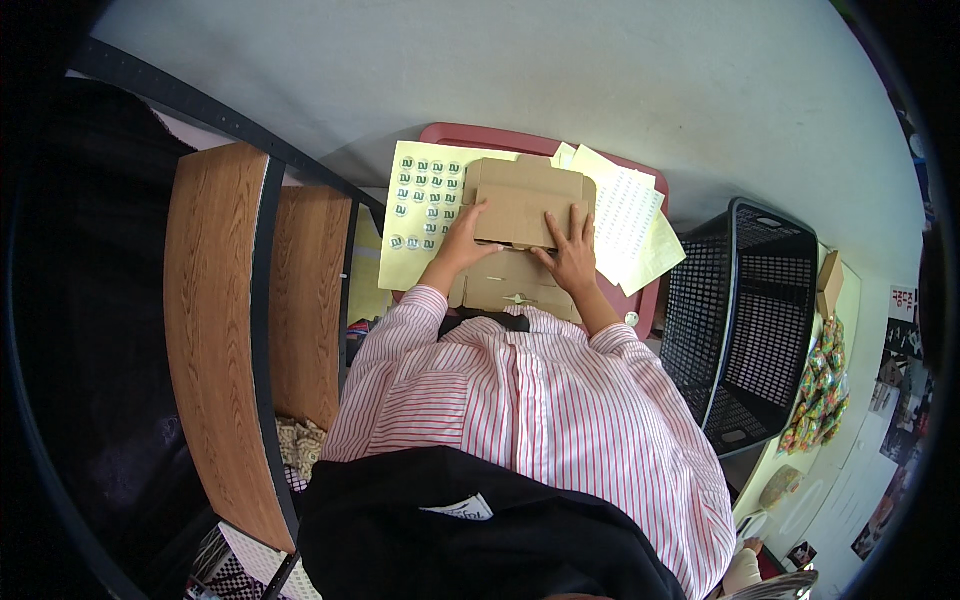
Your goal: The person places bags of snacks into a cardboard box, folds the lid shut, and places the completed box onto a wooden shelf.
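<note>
A brown cardboard box (525, 280) lies partly unfolded on a red board (460, 134), with its folded upper panel (515, 215) beneath my hands. My left hand (465, 240) grips the panel's left lower corner, thumb along the lower edge. My right hand (572, 258) rests on the panel's right part, fingers spread. A pale yellow sheet of round stickers (420, 185) lies left of the box; some overlapping pale sheets (625, 225) lie to the right, one printed with small marks.
Wooden shelves (215, 330) in a dark frame stand left; a black plastic basket (760, 300) is right. Beyond it are colourful small packets (815, 390) on a pale surface. Another person's hand (752, 545) shows at the lower right. A grey wall (480, 60) rises beyond the board.
</note>
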Demonstrator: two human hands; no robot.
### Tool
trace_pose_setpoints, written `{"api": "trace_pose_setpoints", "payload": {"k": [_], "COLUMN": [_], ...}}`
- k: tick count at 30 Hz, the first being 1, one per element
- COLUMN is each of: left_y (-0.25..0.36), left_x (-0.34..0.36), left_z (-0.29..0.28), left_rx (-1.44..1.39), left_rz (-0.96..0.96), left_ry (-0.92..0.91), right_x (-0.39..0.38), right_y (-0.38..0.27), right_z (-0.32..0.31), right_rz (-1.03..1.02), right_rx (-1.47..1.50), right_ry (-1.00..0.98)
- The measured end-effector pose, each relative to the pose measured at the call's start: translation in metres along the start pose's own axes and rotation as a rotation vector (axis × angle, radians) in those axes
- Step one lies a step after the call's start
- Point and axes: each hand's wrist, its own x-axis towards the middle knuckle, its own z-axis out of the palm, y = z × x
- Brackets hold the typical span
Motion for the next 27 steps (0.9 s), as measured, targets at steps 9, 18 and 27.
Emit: {"api": "trace_pose_setpoints", "payload": {"k": [9,18,27], "left_y": [-0.003,-0.005,0.028], "left_x": [-0.002,-0.002,-0.007], "left_z": [0.004,0.005,0.016], "left_rx": [0.032,0.024,0.584], "left_rz": [0.03,0.032,0.232], "left_ry": [0.04,0.027,-0.022], "right_x": [-0.003,-0.005,-0.008], "right_y": [-0.016,-0.011,-0.003], "right_z": [-0.008,0.003,0.002], "right_rz": [-0.062,-0.144,-0.237], "right_rx": [-0.191,-0.08,-0.218], "right_ry": [-0.118,-0.1,-0.223]}}
